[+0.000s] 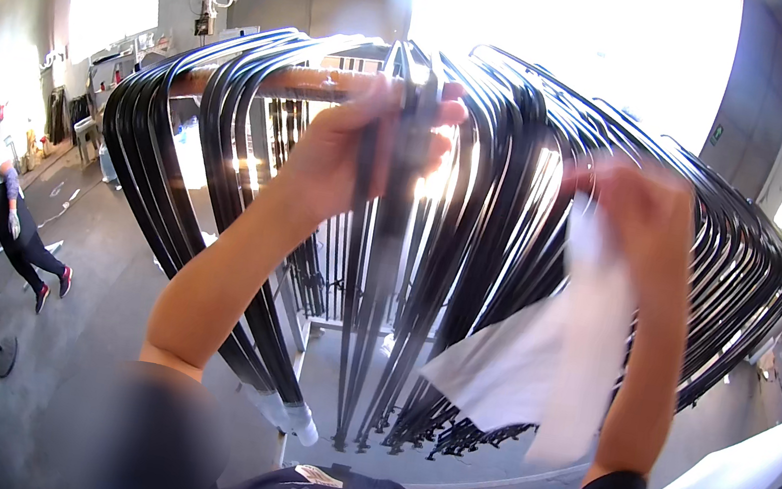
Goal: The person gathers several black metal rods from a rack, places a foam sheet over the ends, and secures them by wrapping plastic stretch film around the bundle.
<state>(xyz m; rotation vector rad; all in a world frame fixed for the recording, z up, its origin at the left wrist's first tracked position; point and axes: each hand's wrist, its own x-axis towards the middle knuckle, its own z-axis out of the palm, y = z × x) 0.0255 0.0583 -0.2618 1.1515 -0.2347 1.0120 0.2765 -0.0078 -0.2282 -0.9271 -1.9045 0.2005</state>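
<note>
A long row of glossy black bent metal tubes (472, 247) hangs in front of me, their legs reaching down toward the floor. My left hand (344, 152) is closed round one or more of these tubes near the upper bend, left of centre. Fingertips show on the tubes' far right side, smeared by motion. Over the right part of the row, my right hand (634, 205) pinches a thin white sheet (536, 357) by its top. The sheet hangs down in front of the tubes and is partly blurred. Whether it is paper or foam, I cannot tell.
A brown horizontal bar (309, 83) runs under the tubes' upper bends. White wrapping (285, 413) covers some lower tube ends. Large white sheets (730, 478) lie at the lower right. Another person (7, 207) stands at the far left, near a black stand (5, 356).
</note>
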